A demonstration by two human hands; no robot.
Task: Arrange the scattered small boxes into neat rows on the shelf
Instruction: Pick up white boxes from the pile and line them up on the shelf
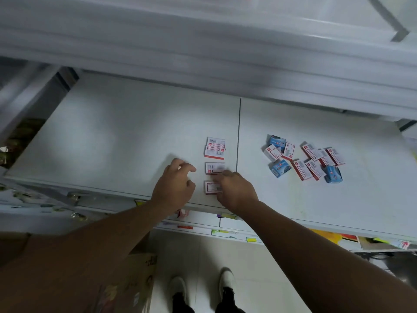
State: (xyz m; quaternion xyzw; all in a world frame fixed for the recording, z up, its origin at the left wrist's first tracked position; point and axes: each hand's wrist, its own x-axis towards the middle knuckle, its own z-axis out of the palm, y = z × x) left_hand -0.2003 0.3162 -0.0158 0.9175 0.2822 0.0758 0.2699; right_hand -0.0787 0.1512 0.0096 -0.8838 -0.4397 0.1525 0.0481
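Hands first: right hand (234, 190) has its fingers curled down onto the two nearest red-and-white boxes (213, 177), actual grip is blurry. Left hand (174, 185) hovers beside them, loosely curled, empty. Two more boxes (215, 147) continue that column on the white shelf (112, 132). Scattered pile (304, 159) sits right of the seam.

1. Four red-and-white boxes (214, 164) are lying flat in a column just left of the shelf (112, 132) seam.
2. A scattered pile (303, 159) of red-and-white and blue boxes is lying right of the seam.
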